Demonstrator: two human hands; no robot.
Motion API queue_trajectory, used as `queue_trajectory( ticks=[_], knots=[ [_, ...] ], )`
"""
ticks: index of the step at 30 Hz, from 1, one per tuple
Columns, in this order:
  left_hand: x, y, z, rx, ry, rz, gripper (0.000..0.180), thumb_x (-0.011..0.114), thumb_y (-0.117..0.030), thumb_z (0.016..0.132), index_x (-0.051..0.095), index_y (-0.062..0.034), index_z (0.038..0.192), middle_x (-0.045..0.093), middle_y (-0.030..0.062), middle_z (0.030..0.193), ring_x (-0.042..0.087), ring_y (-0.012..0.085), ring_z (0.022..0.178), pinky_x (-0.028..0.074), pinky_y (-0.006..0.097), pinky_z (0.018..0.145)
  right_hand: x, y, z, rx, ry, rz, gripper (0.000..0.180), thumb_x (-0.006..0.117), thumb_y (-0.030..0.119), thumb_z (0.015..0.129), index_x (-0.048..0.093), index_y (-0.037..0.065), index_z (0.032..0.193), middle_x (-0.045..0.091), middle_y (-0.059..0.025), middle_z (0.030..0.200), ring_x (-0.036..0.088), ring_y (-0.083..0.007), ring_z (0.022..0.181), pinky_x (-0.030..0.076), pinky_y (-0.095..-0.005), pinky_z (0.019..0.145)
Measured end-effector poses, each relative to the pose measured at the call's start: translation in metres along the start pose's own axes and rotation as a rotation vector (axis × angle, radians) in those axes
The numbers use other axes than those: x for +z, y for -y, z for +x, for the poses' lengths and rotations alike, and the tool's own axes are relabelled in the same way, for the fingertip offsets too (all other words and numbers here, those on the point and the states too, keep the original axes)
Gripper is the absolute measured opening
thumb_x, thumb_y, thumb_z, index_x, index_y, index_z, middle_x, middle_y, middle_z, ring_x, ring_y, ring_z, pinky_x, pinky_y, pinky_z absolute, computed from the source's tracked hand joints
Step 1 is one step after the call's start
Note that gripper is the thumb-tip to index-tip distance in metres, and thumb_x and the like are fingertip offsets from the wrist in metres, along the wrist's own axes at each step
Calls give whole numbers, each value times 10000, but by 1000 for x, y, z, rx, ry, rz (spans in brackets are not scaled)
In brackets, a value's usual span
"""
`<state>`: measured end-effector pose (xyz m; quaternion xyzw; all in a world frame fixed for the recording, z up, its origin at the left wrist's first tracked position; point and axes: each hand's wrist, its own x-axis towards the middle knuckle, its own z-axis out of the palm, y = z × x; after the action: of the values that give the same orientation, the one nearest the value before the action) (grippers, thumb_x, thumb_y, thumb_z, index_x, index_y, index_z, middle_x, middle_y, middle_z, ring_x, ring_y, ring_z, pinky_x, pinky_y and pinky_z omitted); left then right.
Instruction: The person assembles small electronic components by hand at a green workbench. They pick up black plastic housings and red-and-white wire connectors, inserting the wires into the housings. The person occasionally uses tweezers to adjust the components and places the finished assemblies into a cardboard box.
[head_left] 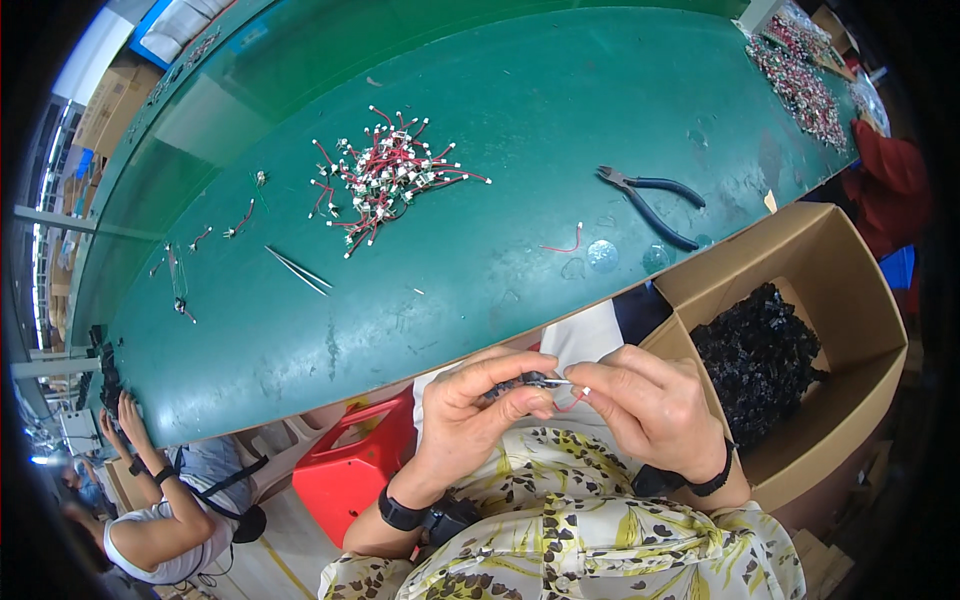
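Observation:
Close to my body, just off the table's front edge, my two hands meet. My left hand [470,405] pinches a small dark part [532,380] between thumb and fingers, which cover much of it. My right hand [655,405] is closed around a thin silvery piece [556,381] whose tip touches or nearly touches the dark part. Its kind cannot be made out. A short red wire [572,404] with a white connector end [585,393] hangs by the right fingertips; which hand holds it is unclear.
On the green table [480,270] lie a pile of red-wired white connectors [385,180], tweezers [297,270], blue-handled cutters [655,200] and a loose red wire [570,242]. A cardboard box [850,400] of black parts [760,350] stands right. A co-worker [170,510] sits left, near a red stool [345,460].

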<state>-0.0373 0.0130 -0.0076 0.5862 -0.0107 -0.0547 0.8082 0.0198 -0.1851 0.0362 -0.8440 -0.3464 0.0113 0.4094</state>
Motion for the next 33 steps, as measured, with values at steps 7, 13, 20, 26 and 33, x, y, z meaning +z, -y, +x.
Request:
queue_trajectory(
  ticks=[7,13,20,26,33],
  knots=[
    [3,-1,0,-8,-22,-22,268,641,-33,907,634,37,1166,632,97,1005,671,142,821,559,248,746,3,-3,-2,-34,-22,-6,245,714,13,741,682,49,982,546,-44,713,600,-195,545,471,-323,466],
    [6,1,-3,4,-62,-2,230,621,-64,931,634,46,1133,629,99,992,672,142,810,556,252,735,22,-4,-11,-6,-147,98,234,690,-32,769,680,19,997,613,-69,747,617,-193,560,475,-311,466],
    [5,2,-2,-22,-110,68,199,611,-73,944,645,28,1112,621,84,932,662,130,784,538,246,698,36,-5,-14,138,-166,321,169,658,-27,834,673,9,998,628,-94,753,600,-198,575,473,-312,501],
    [4,6,-2,7,-161,26,186,609,-54,942,647,28,1105,621,77,902,642,123,754,535,251,691,31,-1,-9,155,-126,244,147,653,-22,846,666,6,990,616,-95,743,586,-210,580,454,-305,504],
    [-31,-11,-7,74,-424,73,142,606,-41,933,644,38,1044,663,136,848,614,148,652,545,290,637,16,3,1,196,-206,187,129,662,-7,856,661,3,984,603,-91,747,535,-184,558,418,-287,500]
  ],
)
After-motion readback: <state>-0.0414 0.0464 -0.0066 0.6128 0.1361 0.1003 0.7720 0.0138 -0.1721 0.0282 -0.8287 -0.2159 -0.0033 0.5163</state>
